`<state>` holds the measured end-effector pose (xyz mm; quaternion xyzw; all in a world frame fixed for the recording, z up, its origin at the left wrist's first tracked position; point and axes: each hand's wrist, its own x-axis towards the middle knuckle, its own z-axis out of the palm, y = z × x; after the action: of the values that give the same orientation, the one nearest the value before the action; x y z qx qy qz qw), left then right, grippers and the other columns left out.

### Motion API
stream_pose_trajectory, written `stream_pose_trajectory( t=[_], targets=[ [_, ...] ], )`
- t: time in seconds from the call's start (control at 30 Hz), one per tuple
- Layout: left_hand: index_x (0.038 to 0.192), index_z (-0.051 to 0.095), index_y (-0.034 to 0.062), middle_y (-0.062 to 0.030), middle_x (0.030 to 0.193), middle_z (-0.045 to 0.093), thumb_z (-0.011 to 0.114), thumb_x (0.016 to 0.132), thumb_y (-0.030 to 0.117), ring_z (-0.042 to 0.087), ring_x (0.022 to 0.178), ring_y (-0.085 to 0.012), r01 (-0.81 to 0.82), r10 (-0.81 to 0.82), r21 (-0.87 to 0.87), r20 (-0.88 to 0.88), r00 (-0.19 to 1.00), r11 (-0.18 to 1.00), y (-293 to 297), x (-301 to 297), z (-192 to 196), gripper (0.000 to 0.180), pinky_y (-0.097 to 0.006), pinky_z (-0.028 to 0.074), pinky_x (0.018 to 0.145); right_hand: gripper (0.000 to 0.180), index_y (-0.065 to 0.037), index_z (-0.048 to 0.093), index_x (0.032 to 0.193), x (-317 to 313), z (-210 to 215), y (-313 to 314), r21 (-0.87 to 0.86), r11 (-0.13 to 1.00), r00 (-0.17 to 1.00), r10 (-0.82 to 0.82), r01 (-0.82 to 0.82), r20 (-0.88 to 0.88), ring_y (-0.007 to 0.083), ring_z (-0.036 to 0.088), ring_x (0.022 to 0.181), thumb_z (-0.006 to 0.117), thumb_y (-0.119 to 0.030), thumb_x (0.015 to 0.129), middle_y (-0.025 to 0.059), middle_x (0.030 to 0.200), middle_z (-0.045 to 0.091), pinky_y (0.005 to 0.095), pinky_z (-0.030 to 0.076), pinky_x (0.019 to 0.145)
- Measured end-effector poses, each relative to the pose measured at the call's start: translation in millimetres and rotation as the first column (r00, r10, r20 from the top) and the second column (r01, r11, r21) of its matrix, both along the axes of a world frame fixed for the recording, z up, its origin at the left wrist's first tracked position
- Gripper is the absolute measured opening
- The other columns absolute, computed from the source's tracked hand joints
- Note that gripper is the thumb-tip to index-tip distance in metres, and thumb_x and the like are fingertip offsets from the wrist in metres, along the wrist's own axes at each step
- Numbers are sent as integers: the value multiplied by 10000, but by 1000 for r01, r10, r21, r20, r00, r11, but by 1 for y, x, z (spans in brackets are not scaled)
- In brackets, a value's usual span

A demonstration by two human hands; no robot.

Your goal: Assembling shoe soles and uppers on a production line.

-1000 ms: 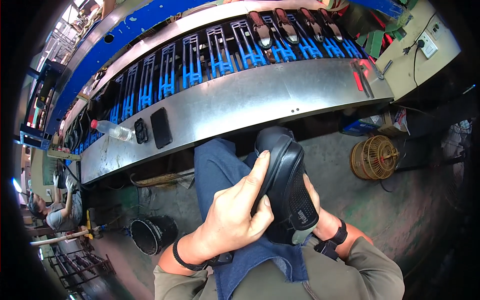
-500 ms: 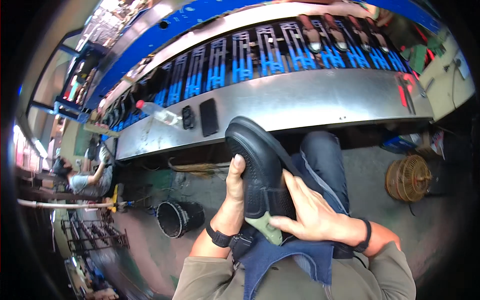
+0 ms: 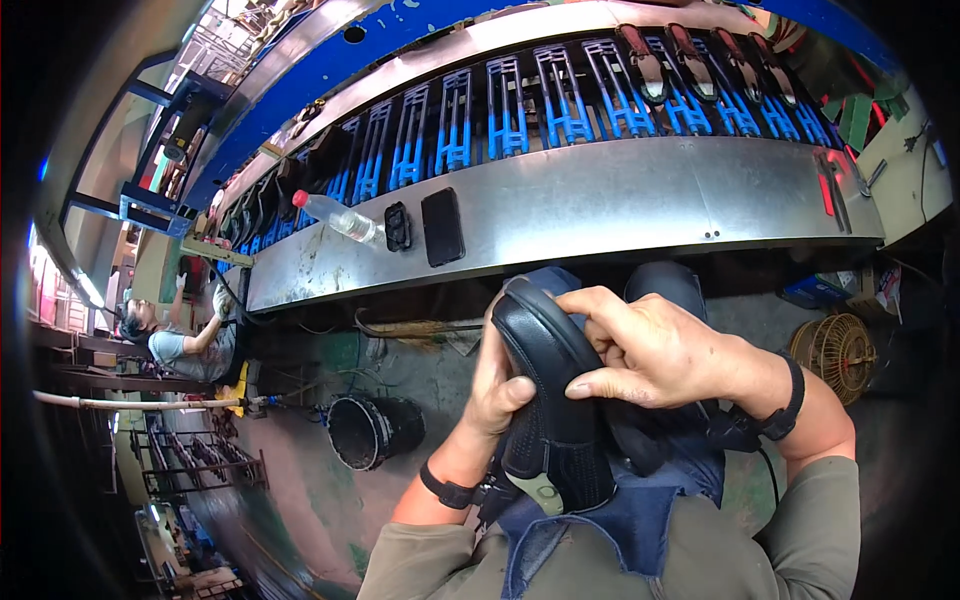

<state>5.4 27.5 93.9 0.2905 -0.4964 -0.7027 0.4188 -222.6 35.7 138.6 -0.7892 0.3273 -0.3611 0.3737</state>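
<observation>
Above my lap I hold a black shoe [image 3: 545,385], toe pointing away from me, with a pale green piece [image 3: 541,492] showing at its heel end. My left hand [image 3: 497,385] is wrapped round its left side, thumb on the upper, the other fingers hidden behind it. My right hand [image 3: 650,350] pinches the right edge near the toe, thumb on the upper and curled fingers at the sole edge. Both wrists wear black bands. Dark blue cloth [image 3: 640,525] lies over my lap under the shoe.
Ahead runs a metal bench [image 3: 590,205] with a bottle [image 3: 340,217], a black phone [image 3: 443,227] and red-handled pliers [image 3: 832,192]. Behind it stand blue racks [image 3: 505,110], some bearing brown shoes [image 3: 690,62]. On the floor are a black bucket [image 3: 375,432] and a round wire basket [image 3: 835,358]. A co-worker [image 3: 190,345] is far left.
My right hand has moved from the heel end up to the toe and now pinches the edge there. My left hand still holds the shoe, which has shifted slightly right and tilted.
</observation>
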Motion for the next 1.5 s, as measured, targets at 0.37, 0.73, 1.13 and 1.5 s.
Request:
stream_pose_trajectory(
  t=[0.37,0.73,1.13,1.5],
  targets=[
    [1490,353,22,-173,1331,530,717,863,268,545,1180,-215,-75,168,-292,307,937,954,-3,-4,19,766,-359,439,1035,571,100,413,1267,14,20,10,-83,995,955,-82,61,-285,431,655,608,614,-8,744,246,709,629,508,512,507],
    [1486,366,28,-181,1363,523,692,869,464,562,1238,-300,-108,111,-25,235,966,994,-2,-11,-8,823,-438,481,1058,737,156,391,1335,26,-1,33,-41,983,924,-182,179,-336,372,655,545,718,-248,812,187,607,609,445,522,511],
    [1312,569,10,-178,1203,658,459,1016,608,682,1048,-273,61,-9,626,-86,996,777,-23,-25,-65,677,-402,576,916,702,-65,518,1434,17,-57,120,-270,918,811,-386,290,-439,437,472,1319,641,-87,743,283,1399,477,503,441,1043],
    [1266,604,-23,-96,1090,648,404,1081,431,626,930,-121,219,-102,-74,711,696,973,-20,20,-39,529,-286,519,796,730,-40,475,1427,-4,-2,30,15,927,914,-373,376,162,391,510,1284,792,-218,794,204,1417,478,423,421,1086]
  ],
)
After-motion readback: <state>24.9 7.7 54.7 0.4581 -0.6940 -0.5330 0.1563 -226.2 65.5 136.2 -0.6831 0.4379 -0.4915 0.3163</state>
